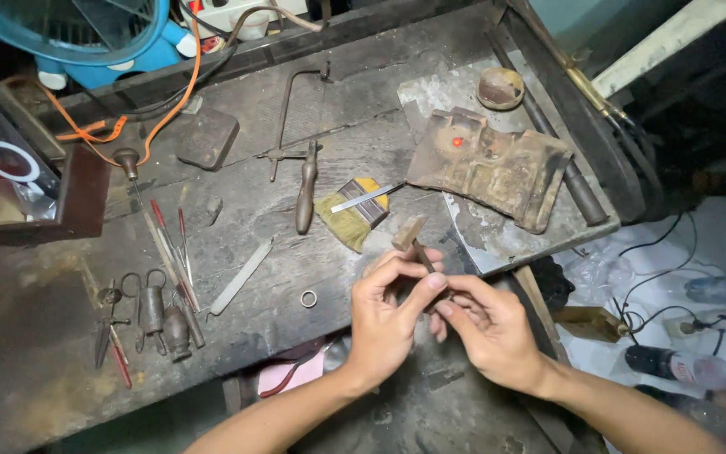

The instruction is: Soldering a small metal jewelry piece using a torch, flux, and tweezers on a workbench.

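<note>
Tools lie untouched at the left of the table (60, 336): pliers (155, 313), needle files (170, 235), a flat file (241, 276), a small ring (308, 298). Left hand (384, 315) and right hand (485, 324) both pinch a small hammer (413, 240) above the table edge, so work appears in progress. Its handle runs from the fingers up and to the left; the head points away from the person.
</note>
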